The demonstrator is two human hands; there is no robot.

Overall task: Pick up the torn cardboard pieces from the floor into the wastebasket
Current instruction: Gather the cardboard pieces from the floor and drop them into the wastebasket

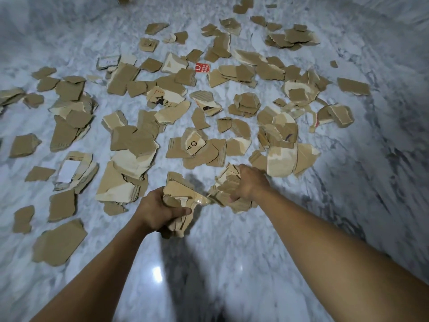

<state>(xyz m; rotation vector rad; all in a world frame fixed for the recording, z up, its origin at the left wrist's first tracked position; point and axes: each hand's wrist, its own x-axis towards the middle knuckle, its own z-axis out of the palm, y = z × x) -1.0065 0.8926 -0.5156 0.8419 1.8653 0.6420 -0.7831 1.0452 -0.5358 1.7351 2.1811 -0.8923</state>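
Nearest, the left grip (pixel 160 212) is curled round a bunch of cardboard (pixel 178 191); the right grip (pixel 249 182) is curled round another. More torn pieces (pixel 130 140) are spread on the floor (pixel 232 252) just ahead. No wastebasket is seen.

Cool, dim indoor light falls on the marble floor (pixel 301 228) below me. A small white glare spot (pixel 157 274) shines on the polished stone between my arms, beside a dark shadow (pixel 185 263) that runs up past my left hand (pixel 157 212). The frame darkens toward the right edge and the top corners, where the wide lens bows the floor. Streaky blur smears the stone at the edges, and the cardboard pieces (pixel 228 189) gripped in my right hand (pixel 250 182) look soft.
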